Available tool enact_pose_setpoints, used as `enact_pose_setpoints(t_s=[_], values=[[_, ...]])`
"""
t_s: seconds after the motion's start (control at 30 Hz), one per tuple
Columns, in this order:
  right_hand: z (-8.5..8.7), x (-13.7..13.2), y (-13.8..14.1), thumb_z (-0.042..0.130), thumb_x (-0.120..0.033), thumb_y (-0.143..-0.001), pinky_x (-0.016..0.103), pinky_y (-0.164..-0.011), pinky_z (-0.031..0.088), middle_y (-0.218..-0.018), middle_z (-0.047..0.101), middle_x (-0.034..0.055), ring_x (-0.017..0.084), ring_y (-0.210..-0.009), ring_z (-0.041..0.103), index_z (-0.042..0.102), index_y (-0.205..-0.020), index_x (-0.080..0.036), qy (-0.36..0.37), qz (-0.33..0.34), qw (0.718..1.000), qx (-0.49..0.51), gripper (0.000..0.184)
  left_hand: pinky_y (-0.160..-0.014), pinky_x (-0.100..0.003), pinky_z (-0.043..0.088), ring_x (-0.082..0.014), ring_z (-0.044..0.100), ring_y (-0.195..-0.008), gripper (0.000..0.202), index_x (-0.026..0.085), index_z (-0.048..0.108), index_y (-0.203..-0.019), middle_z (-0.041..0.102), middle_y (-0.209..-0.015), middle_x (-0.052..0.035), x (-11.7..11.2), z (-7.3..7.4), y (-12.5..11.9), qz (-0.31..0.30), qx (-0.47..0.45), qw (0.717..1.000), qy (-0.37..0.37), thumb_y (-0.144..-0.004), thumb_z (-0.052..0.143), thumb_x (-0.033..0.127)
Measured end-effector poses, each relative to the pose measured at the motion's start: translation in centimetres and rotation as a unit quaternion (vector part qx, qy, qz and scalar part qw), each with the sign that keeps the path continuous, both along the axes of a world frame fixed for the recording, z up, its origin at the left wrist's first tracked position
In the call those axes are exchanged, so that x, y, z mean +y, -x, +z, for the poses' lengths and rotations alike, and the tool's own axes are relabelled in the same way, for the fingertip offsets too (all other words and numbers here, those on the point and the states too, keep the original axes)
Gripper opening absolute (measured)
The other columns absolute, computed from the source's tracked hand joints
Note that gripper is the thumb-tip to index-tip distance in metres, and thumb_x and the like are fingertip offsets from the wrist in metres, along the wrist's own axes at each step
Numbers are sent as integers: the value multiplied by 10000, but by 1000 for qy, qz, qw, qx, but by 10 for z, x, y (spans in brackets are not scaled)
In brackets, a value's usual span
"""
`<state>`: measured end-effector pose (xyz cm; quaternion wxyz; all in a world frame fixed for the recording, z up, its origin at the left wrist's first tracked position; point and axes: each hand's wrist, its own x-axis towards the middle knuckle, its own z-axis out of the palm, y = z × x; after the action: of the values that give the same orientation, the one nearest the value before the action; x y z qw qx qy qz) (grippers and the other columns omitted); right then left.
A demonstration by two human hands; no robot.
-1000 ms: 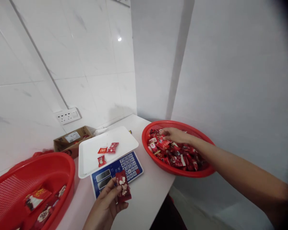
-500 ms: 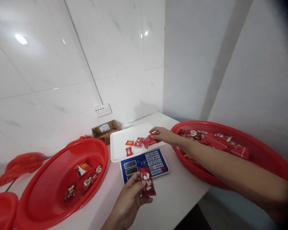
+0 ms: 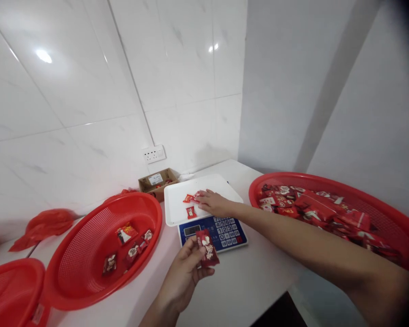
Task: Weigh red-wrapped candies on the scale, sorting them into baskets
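My left hand [image 3: 190,262] is closed on a dark red snack packet [image 3: 207,249] with pale lettering, held upright in front of the scale's blue keypad panel [image 3: 227,231]. My right hand [image 3: 214,203] lies palm down over the white scale tray [image 3: 177,215], its fingers curled over red snack packets [image 3: 196,196] and hiding part of them. An orange-red packet [image 3: 187,198] peeks out just left of those fingertips. Nearer the tray's front edge lies a small red packet [image 3: 191,212], apart from the hand.
A big red basket [image 3: 282,178] heaped with packets stands at the right. To the left, another red basket [image 3: 78,245] holds several packets, with part of a third basket [image 3: 13,272] beside it. A cardboard box [image 3: 167,175] and red plastic bag [image 3: 46,227] sit near the wall.
My right hand has moved left across the tray and now covers the larger red packet. My left hand still holds its packet. The view has shifted slightly left.
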<state>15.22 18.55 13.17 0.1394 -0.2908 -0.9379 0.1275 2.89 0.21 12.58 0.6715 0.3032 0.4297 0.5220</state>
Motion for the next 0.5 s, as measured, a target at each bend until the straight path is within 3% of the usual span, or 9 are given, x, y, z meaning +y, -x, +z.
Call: enact_pose_setpoints(t_s=[0.13, 0.23, 0.3, 0.4, 0.5], values=[[20, -22, -19, 306, -388, -902, 376, -1024, 305, -1291, 513, 69, 193, -1219, 414, 498, -1242, -188, 54, -38, 995, 81, 439, -624, -237, 474, -123, 583, -766, 244, 192, 518, -996, 620, -960, -36, 6, 3, 2, 20, 44, 998, -48, -786, 605, 280], [36, -34, -60, 381, -367, -871, 337, -994, 348, -1281, 525, 70, 190, -1175, 467, 498, -1242, -178, 61, -65, 995, 44, 433, -615, -242, 479, -141, 590, -788, 308, 203, 522, -1027, 622, -990, -36, 3, 3, 3, 30, 70, 996, -34, -756, 633, 299], [44, -31, -105, 430, -335, -846, 344, -975, 365, -1267, 538, 68, 205, -1147, 494, 494, -1247, -192, 33, -148, 988, 16, 430, -626, -256, 491, -153, 596, -815, 393, 219, 507, -1067, 617, -1046, -37, 0, 2, 6, 47, 61, 997, 7, -720, 669, 307], [49, -20, -190, 482, -313, -813, 361, -967, 364, -1269, 534, 76, 237, -1141, 497, 487, -1257, -197, 2, -323, 946, -20, 458, -636, -272, 507, -160, 611, -813, 498, 239, 493, -1085, 633, -1034, -28, 0, -5, 15, 51, 16, 994, 92, -649, 732, 268], [39, -17, -263, 580, -330, -740, 383, -968, 358, -1289, 505, 131, 290, -1162, 473, 464, -1278, -134, 57, -427, 899, -71, 585, -608, -270, 509, -163, 626, -741, 504, 239, 525, -1016, 664, -915, -13, 6, -14, 20, 48, -10, 989, 138, -578, 774, 239]])
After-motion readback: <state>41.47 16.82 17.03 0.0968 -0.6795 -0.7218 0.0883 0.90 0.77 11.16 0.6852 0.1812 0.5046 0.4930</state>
